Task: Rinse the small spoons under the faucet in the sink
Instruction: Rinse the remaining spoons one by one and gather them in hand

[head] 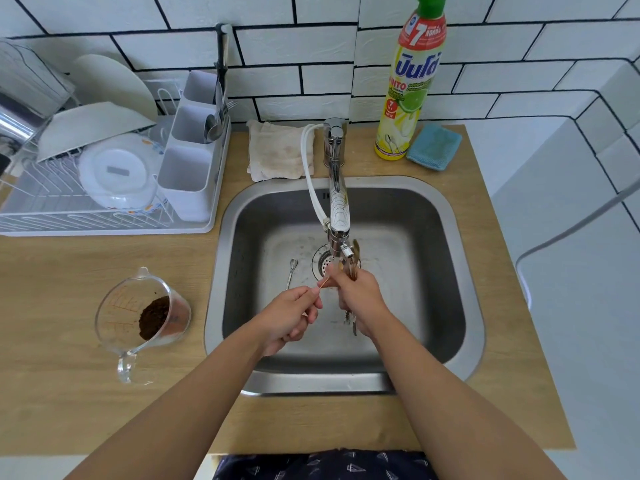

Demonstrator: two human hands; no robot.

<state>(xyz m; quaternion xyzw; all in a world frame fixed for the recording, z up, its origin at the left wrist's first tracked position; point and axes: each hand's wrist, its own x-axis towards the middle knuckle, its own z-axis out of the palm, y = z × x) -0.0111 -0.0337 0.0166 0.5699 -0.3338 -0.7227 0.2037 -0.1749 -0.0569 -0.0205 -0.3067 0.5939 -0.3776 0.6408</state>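
Observation:
My right hand (358,299) grips a bundle of small spoons (354,259) upright, their bowls just under the spout of the chrome faucet (337,209), their handles poking out below my fist. My left hand (291,315) pinches the thin handle of a single small spoon (323,282), whose far end points toward the spout and touches my right hand. One more small spoon (292,271) lies loose on the floor of the steel sink (433,271), left of the drain (323,263). Water flow is hard to make out.
A clear measuring jug (142,317) holding dark grounds stands on the wooden counter left of the sink. A dish rack (104,188) with plates and a cutlery holder fills the back left. A folded cloth (277,150), a detergent bottle (408,84) and a blue sponge (434,147) sit behind the sink.

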